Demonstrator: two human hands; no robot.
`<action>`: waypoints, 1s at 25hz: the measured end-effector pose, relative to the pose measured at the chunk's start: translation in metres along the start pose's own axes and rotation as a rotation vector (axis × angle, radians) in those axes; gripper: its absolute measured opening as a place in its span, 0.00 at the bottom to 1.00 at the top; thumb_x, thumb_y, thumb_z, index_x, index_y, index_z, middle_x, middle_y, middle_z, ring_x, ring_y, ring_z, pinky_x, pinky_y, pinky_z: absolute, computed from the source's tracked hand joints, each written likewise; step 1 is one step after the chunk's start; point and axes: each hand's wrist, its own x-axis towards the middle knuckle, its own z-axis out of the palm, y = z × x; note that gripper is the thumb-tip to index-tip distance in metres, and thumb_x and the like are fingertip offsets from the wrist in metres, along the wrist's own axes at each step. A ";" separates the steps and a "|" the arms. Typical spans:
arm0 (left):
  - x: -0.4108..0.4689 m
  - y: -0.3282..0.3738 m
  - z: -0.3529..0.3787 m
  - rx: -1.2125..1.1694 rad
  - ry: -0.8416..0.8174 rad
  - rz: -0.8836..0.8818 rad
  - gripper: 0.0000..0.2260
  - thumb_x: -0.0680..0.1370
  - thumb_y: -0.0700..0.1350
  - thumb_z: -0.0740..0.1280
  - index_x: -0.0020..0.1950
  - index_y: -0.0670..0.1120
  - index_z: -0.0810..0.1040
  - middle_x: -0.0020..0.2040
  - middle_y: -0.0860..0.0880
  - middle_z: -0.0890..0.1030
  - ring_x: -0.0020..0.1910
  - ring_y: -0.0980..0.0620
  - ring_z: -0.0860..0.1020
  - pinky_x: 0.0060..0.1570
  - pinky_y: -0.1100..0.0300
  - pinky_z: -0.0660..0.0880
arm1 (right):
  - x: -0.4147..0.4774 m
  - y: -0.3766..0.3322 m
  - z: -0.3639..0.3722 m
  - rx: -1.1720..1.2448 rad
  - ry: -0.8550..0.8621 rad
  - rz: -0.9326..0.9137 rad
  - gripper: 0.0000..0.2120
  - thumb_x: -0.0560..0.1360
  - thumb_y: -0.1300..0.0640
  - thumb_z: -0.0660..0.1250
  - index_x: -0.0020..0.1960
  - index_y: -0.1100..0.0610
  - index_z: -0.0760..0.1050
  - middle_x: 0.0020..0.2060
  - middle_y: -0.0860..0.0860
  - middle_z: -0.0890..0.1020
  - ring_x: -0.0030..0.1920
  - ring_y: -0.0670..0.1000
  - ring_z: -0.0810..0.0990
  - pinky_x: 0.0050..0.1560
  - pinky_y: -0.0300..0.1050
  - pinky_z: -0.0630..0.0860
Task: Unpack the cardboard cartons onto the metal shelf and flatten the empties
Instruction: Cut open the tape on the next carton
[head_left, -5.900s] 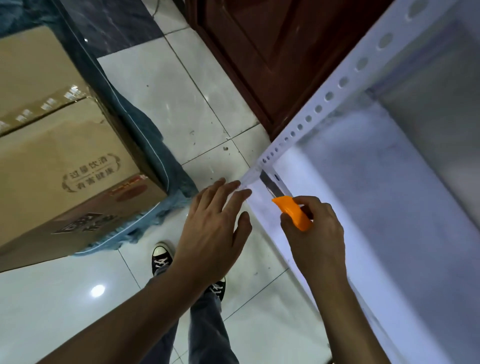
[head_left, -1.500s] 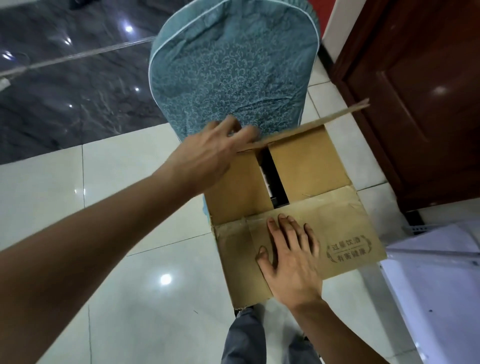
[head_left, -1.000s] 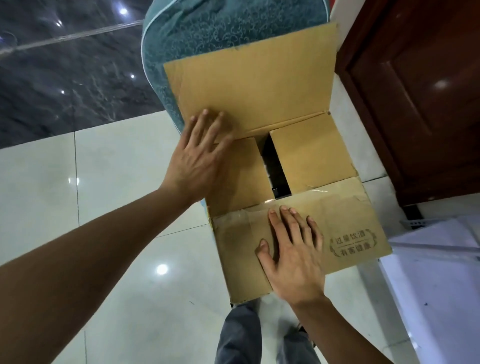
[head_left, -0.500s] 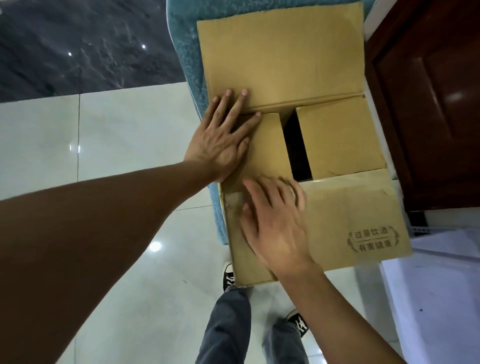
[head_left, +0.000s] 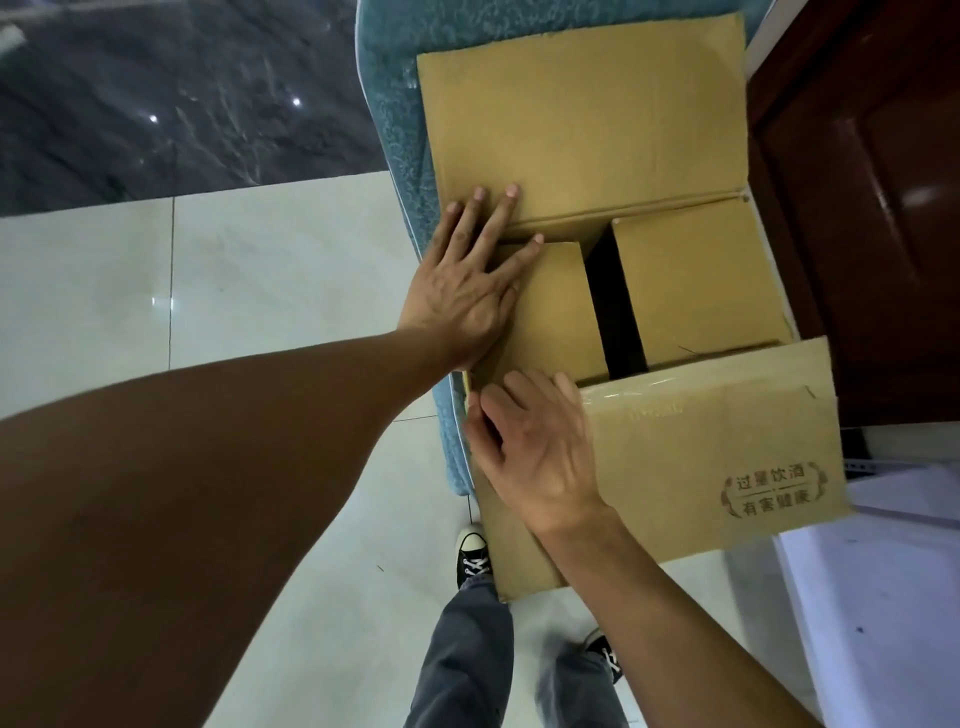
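Right hand (head_left: 540, 452) slid to carton (head_left: 582, 119) corner, grip unclear | left hand (head_left: 462, 296) flat on inner flap (head_left: 550, 306)

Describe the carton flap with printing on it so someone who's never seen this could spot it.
Find the open brown cardboard carton on the teal patterned cushion. Of its two large outer flaps, take the near flap, under the right hand. Only it bears a dark stamp of Chinese characters; the far flap is plain.
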 end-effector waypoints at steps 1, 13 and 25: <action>0.000 0.001 0.000 -0.004 -0.006 -0.003 0.24 0.84 0.56 0.44 0.81 0.58 0.55 0.83 0.45 0.44 0.81 0.39 0.44 0.78 0.42 0.46 | -0.001 0.001 0.000 0.019 0.013 -0.012 0.12 0.78 0.58 0.67 0.36 0.56 0.73 0.32 0.52 0.72 0.35 0.53 0.70 0.44 0.47 0.63; 0.006 -0.009 0.006 0.023 0.011 0.006 0.25 0.83 0.54 0.46 0.80 0.58 0.60 0.83 0.44 0.48 0.81 0.39 0.46 0.78 0.42 0.47 | 0.000 -0.014 -0.042 0.225 0.108 -0.057 0.12 0.80 0.59 0.66 0.38 0.56 0.73 0.32 0.51 0.71 0.36 0.48 0.63 0.40 0.51 0.64; 0.002 0.000 -0.002 0.060 -0.021 -0.025 0.24 0.85 0.57 0.44 0.82 0.56 0.55 0.83 0.44 0.44 0.81 0.39 0.44 0.79 0.42 0.47 | -0.021 -0.026 -0.099 0.148 0.053 -0.038 0.18 0.82 0.49 0.63 0.36 0.55 0.74 0.32 0.50 0.72 0.35 0.51 0.68 0.41 0.48 0.68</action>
